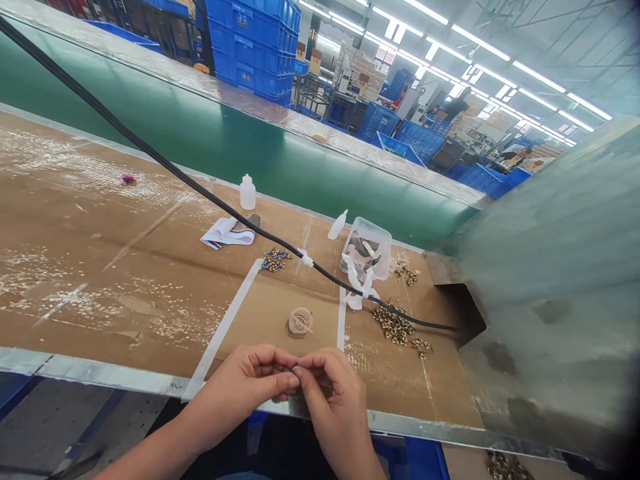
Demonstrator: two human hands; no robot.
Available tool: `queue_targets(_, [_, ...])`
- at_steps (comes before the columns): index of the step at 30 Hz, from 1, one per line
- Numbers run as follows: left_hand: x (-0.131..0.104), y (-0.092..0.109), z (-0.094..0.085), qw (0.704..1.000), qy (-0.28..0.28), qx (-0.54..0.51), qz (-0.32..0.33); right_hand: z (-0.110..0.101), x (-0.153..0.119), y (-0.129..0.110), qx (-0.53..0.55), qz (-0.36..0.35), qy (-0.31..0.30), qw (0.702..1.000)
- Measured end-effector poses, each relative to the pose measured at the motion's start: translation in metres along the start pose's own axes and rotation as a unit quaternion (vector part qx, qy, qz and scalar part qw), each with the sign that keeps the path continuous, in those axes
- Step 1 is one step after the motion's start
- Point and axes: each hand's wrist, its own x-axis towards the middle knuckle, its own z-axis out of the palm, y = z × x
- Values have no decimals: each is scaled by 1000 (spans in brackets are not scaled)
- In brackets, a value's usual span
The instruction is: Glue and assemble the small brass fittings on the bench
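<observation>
My left hand point(257, 377) and my right hand point(335, 387) meet over the front edge of the bench, fingertips pinched together. Between them shows a sliver of a small dark part point(294, 367), mostly hidden by the fingers, so I cannot make out its kind. Just beyond the hands stands a small clear cup point(301, 321) with a thin stick in it. Farther back lies a little pile of blue and brass-coloured parts point(275, 259). On the right is a bigger heap of dark and brass-coloured parts point(393, 323).
A black cable point(165, 162) crosses above the cardboard-covered bench point(165, 267). Behind stand a white squeeze bottle point(247, 193), a leaning bottle point(338, 225) and a clear plastic box point(383, 257). A green conveyor belt point(320, 170) runs beyond; a metal housing point(550, 287) rises at right.
</observation>
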Motion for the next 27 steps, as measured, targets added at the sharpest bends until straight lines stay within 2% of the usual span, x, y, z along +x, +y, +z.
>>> queue_targets(4, [3,2,-6,996,25,83,39,-3,2,0,-10,-16,-1,1000])
queue_targets(9, [8,9,-18,975,106,163,106,-10,11,13,-112,-36,81,990])
queue_targets(11, [10,10,-20,964,118,194,136,-11,16,18,-150,-46,101,982])
queue_targets(15, [13,4,-21,952,118,224,170,-7,25,19,-187,-75,90,975])
queue_targets(19, [14,-1,-22,942,141,235,194,-4,31,15,-194,-95,92,972])
queue_targets(23, [12,-1,-24,925,151,270,221,-5,33,13,-180,-96,95,974])
queue_targets(27, [12,-1,-24,920,144,285,226,-7,32,14,-169,-78,77,980])
